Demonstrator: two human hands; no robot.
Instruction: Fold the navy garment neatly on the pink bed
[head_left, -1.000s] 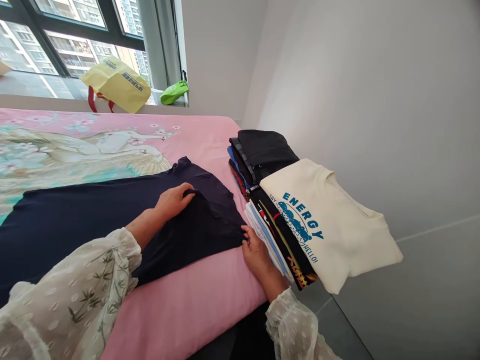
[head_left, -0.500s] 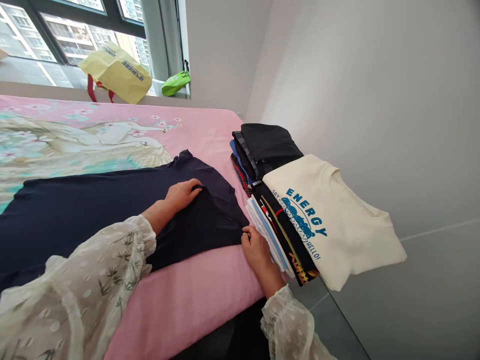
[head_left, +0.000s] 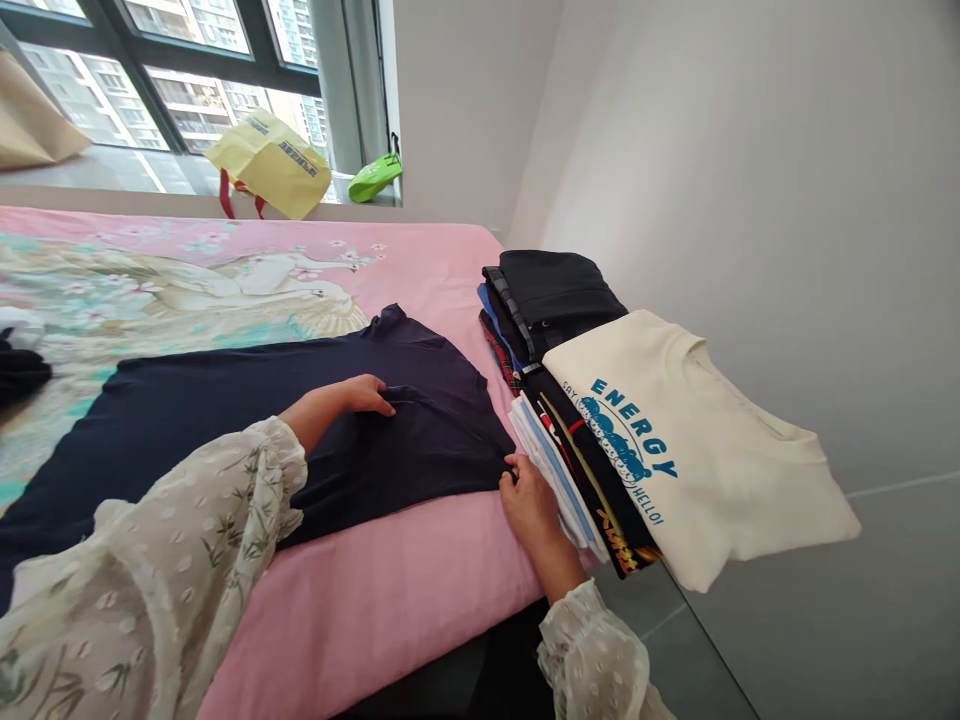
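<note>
Navy garment (head_left: pixel 435 450) runs long, leftward from right hand (head_left: pixel 529 500), pinching its corner! | Left hand (head_left: pixel 365 397) atop, grip unclear

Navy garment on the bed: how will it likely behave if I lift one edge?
The navy garment will probably droop, as its cloth shows soft wrinkles near the left hand. It looks thin, so may be light for its spread. Lying flat, it probably won't roll.

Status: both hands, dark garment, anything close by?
Left hand on the dark garment, right hand at its edge. Garment spread out on the bed. Clothes stack right beside right hand.
</note>
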